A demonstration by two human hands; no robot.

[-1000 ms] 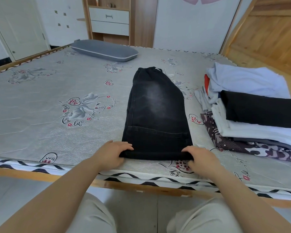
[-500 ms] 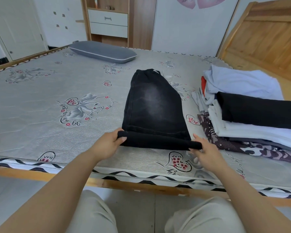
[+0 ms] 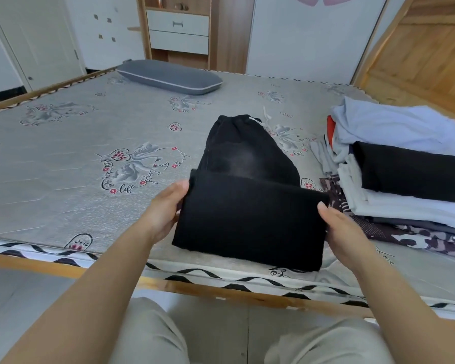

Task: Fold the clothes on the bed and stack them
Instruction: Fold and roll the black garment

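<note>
Head view: left hand [image 3: 166, 210] and right hand [image 3: 346, 229] each grip a side of the black trousers' [image 3: 250, 206] lifted hem at 6 o'clock, likely to fold it toward the waistband; folded stack [image 3: 405, 195] waits at 3 o'clock.

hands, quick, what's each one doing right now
Left hand: grips the left edge of the black jeans.
Right hand: grips their right edge.

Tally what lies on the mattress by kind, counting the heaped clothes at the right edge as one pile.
Black trousers, being folded: 1
Pile of clothes: 1
Grey pillow: 1
Total: 3
</note>
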